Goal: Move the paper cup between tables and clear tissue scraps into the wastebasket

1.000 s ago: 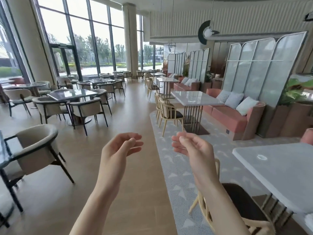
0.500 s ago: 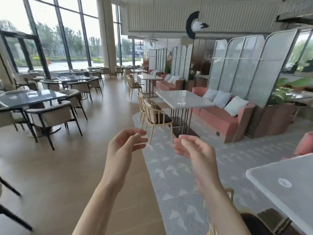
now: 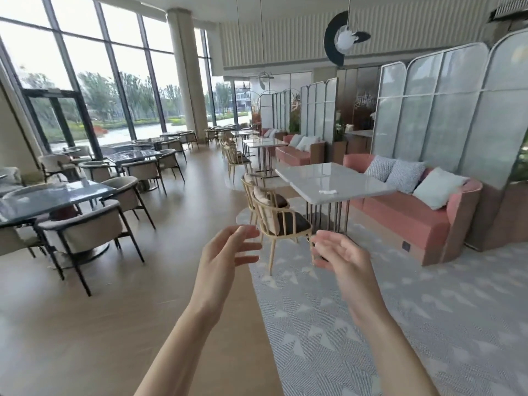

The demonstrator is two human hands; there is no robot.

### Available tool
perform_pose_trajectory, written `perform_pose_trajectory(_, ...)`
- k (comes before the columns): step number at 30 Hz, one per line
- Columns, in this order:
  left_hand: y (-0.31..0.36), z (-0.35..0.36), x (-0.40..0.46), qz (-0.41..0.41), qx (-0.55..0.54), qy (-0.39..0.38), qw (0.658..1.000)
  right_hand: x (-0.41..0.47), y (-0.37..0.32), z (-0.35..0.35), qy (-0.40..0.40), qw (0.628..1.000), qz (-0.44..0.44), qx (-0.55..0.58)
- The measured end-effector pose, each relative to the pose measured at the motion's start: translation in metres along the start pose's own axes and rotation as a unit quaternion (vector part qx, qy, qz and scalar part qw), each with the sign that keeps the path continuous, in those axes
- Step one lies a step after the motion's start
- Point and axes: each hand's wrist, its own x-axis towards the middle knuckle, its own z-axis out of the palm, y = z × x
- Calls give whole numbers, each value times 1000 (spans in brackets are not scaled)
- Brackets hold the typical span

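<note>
Left hand (image 3: 225, 254) and right hand (image 3: 341, 261) are raised side by side, apart, fingers loosely spread, nothing held. A tissue scrap (image 3: 327, 192) is seen near the front edge of the white table (image 3: 320, 174).

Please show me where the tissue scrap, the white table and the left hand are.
Tissue scrap (image 3: 327, 192), head view, its middle.
White table (image 3: 320, 174), head view, bare top.
Left hand (image 3: 225, 252), head view, back of hand.

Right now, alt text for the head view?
Two empty hands, left hand and right hand, hover open in a café aisle. Ahead, a white table bearing a small white scrap stands beside a pink sofa.
</note>
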Motion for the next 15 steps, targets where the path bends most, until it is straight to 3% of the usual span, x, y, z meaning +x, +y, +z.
perform_pose_trajectory(15,-117,98,347,-2,26,0,1000,382,62,15,-43,999,-3,-34)
